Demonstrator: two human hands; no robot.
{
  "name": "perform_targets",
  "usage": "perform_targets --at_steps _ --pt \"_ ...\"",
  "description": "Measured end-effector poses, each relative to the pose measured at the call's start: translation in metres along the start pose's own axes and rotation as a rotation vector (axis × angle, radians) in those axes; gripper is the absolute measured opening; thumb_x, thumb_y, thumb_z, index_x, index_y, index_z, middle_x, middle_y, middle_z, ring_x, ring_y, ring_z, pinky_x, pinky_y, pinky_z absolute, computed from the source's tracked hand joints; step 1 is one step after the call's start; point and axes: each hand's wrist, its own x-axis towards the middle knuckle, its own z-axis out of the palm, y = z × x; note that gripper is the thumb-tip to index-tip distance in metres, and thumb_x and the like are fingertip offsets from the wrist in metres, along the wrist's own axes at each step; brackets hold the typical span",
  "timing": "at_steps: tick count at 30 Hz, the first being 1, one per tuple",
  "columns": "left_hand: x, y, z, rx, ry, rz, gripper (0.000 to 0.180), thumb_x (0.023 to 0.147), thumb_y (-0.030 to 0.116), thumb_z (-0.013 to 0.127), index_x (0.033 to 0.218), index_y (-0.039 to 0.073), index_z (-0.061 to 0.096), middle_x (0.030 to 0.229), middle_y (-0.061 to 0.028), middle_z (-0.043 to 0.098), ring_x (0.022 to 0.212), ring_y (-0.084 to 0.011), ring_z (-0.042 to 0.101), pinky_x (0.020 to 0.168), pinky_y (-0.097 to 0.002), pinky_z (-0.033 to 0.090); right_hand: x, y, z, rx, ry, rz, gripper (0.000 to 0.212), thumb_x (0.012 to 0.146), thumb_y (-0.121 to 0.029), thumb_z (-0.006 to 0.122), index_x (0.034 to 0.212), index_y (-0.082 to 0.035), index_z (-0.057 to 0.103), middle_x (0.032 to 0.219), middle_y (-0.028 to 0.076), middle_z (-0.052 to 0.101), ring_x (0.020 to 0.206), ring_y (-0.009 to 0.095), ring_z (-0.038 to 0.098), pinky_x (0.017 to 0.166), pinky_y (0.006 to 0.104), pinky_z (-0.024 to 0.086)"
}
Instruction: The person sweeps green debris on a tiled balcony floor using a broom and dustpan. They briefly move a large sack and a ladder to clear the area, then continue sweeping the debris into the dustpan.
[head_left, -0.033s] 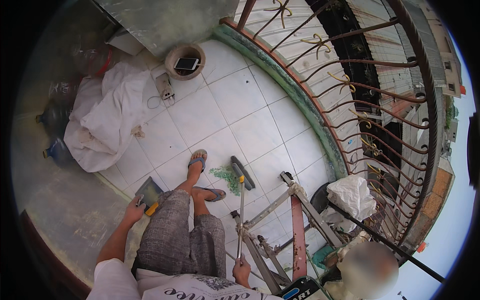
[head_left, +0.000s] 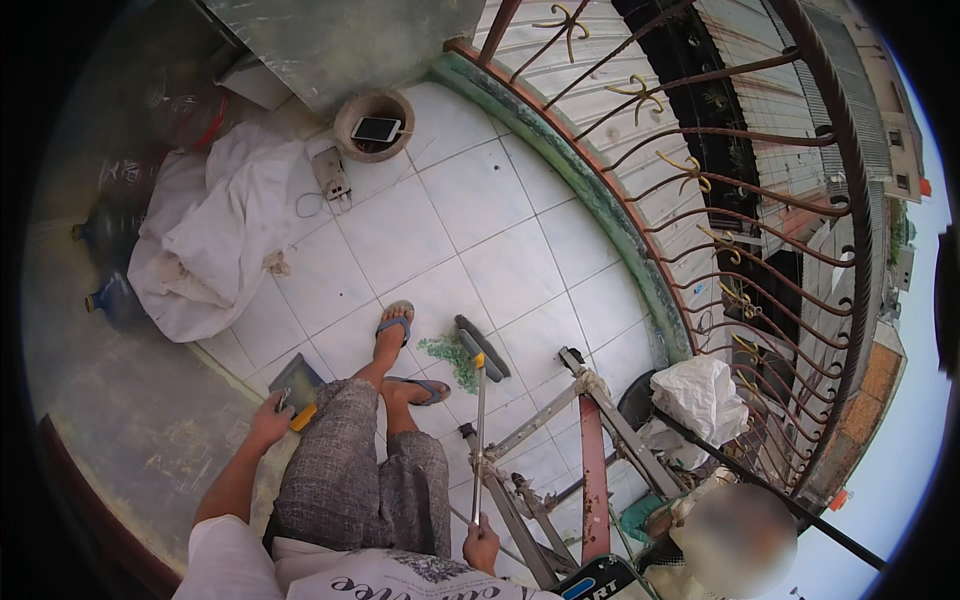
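My right hand [head_left: 481, 547] is wrapped round the silver pole of a broom [head_left: 483, 350] with a yellow joint and a dark grey head. The broom head lies on the white tiles at the right edge of a pile of small green bits [head_left: 452, 358]. At the other side of my body, my left hand [head_left: 270, 420] is closed on the handle of a grey dustpan [head_left: 297, 384] with a yellow part. The dustpan is beside my left leg, partly hidden by my shorts. My sandalled feet stand just left of the green bits.
A metal frame [head_left: 594, 470] like a folded ladder stands close right of the broom. A curved railing [head_left: 690, 270] bounds the floor's right side. White sacking [head_left: 215, 230] and blue bottles [head_left: 118, 300] lie left. A pot [head_left: 375, 150] bears a phone; a power strip [head_left: 331, 173] is beside it.
The broom head has shifted slightly to the left, toward the green bits, and its pole leans a little differently. My left hand and the dustpan look nearly unmoved.
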Motion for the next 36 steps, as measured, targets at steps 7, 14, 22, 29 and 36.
perform_targets --at_steps 7,14,22,29,36 --pt "-0.004 0.096 0.013 -0.114 0.067 0.231 0.058 0.090 0.028 0.062 0.141 0.004 0.049 0.135 -0.0261 0.056 0.127 -0.0374 0.055 0.105 -0.0406 0.042 0.162 -0.148 -0.063 0.161 0.050 -0.274 0.047 0.094 -0.007 0.047 0.139 0.003 0.051 0.080 0.017 0.062 0.068 0.022 0.059 0.065 0.0348 0.047" --pt "0.003 0.069 0.004 -0.115 0.064 0.233 0.058 0.089 0.028 0.063 0.141 0.004 0.049 0.123 -0.0250 0.062 0.099 -0.0317 0.066 0.092 -0.0391 0.048 0.265 -0.259 -0.047 0.445 -0.183 -0.059 0.051 0.104 -0.017 0.046 0.154 -0.016 0.035 0.060 -0.003 0.042 0.038 0.009 0.037 0.033 0.0264 0.033" --pt "0.005 -0.012 -0.051 0.002 0.060 -0.034 0.063 0.084 0.026 0.064 0.141 0.004 0.049 0.106 -0.0203 0.068 0.089 -0.0280 0.066 0.082 -0.0387 0.051 0.014 -0.022 0.047 0.041 -0.147 -0.020 0.050 0.096 -0.017 0.049 0.145 -0.008 0.045 0.109 0.029 0.066 0.106 0.046 0.063 0.090 0.0508 0.049" --pt "0.044 0.148 -0.067 0.122 -0.011 0.099 0.039 0.087 0.030 0.060 0.118 0.008 0.052 0.076 -0.0067 0.058 0.058 -0.0150 0.050 0.048 -0.0336 0.037 -0.162 -0.012 -0.019 0.071 -0.266 0.297 0.063 0.089 -0.029 0.057 0.149 -0.016 0.042 0.116 0.024 0.067 0.109 0.040 0.065 0.095 0.0500 0.049" --pt "-0.026 0.393 0.010 0.226 -0.144 0.568 0.036 0.093 0.033 0.057 0.117 0.007 0.051 0.087 -0.0062 0.061 0.053 -0.0109 0.048 0.039 -0.0283 0.032 -0.265 0.008 0.006 1.449 -0.343 0.400 0.054 0.100 -0.008 0.044 0.154 -0.012 0.033 0.076 0.004 0.052 0.058 0.014 0.059 0.049 0.0298 0.050"
